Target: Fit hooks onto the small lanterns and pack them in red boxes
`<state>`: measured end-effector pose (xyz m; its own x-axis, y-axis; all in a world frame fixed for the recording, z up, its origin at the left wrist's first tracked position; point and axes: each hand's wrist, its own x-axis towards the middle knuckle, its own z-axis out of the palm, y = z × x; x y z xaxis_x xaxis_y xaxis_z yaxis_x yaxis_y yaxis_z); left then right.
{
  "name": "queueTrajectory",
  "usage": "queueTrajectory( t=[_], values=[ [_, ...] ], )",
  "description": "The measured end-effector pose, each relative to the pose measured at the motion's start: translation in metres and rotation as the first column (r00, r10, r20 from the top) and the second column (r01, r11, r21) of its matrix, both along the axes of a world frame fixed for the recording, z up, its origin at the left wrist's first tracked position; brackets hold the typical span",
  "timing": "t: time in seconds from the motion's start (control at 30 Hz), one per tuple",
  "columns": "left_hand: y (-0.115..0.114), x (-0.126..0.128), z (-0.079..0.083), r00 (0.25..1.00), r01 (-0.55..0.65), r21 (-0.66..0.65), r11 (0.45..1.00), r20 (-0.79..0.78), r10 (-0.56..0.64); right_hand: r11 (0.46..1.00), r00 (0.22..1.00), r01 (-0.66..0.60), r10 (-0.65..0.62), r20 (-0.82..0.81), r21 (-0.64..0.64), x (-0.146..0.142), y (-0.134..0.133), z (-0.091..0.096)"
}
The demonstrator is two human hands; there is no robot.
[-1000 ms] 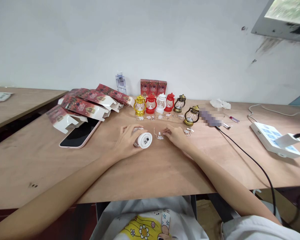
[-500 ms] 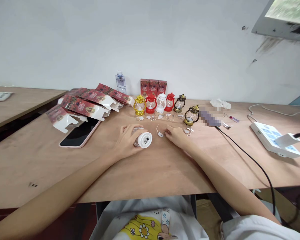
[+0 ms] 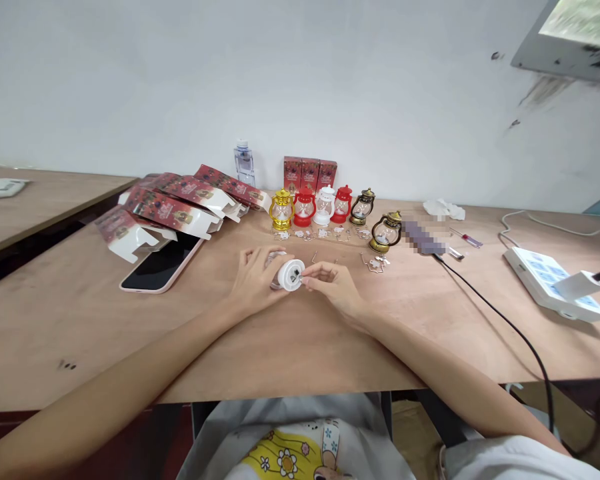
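Observation:
My left hand (image 3: pixel 255 280) is wrapped round a small white lantern (image 3: pixel 291 276), which lies on its side with its round base turned toward me. A small dark and silvery recess shows in that base. The thumb and fingers of my right hand (image 3: pixel 333 287) are pinched together at the right edge of the base; what they hold is too small to make out. Just beyond the hands, a thin wire piece (image 3: pixel 314 256) lies on the table. Behind stand a gold lantern (image 3: pixel 282 212), a red lantern (image 3: pixel 305 208), a white one, another red and a bronze lantern (image 3: pixel 387 232).
Small wire pieces with white tags (image 3: pixel 375 262) lie before the lanterns. Flattened red boxes (image 3: pixel 173 210) partly cover a phone (image 3: pixel 163 267) at left. A bottle (image 3: pixel 244 163) and upright red boxes (image 3: pixel 310 175) stand at the wall. At right lies a power strip (image 3: pixel 540 277) with cables.
My right hand has moved left and nearer, from the small tagged wire piece on the table to the lantern's base. My left hand keeps its hold on the lantern.

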<state>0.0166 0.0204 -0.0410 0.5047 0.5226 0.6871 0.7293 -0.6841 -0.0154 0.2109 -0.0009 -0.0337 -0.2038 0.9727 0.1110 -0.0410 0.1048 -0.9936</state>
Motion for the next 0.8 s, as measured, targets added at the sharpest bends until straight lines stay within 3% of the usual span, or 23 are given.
queueTrajectory(
  t=[0.2, 0.4, 0.63, 0.8],
  values=[
    [-0.0031, 0.004, 0.0014, 0.996, -0.07, 0.107, 0.992, -0.048, 0.075, 1.0, 0.997, 0.0, -0.002, -0.08, -0.025, -0.0112, -0.0046, -0.0025],
    [-0.0051, 0.0069, 0.0024, 0.993, -0.061, 0.204, 0.977, -0.086, 0.08, 0.999, 0.995, 0.021, -0.026, -0.095, -0.049, -0.0109, -0.0029, -0.0017],
    [-0.0055, 0.0078, 0.0024, 0.994, -0.073, 0.186, 0.98, -0.071, 0.088, 0.994, 0.988, 0.082, -0.091, -0.127, -0.071, -0.0105, -0.0038, 0.0008],
    [-0.0063, 0.0083, 0.003, 0.993, -0.086, 0.196, 0.977, -0.066, 0.101, 0.983, 0.956, 0.121, -0.152, -0.25, -0.137, -0.0105, -0.0058, 0.0034]
  ],
)
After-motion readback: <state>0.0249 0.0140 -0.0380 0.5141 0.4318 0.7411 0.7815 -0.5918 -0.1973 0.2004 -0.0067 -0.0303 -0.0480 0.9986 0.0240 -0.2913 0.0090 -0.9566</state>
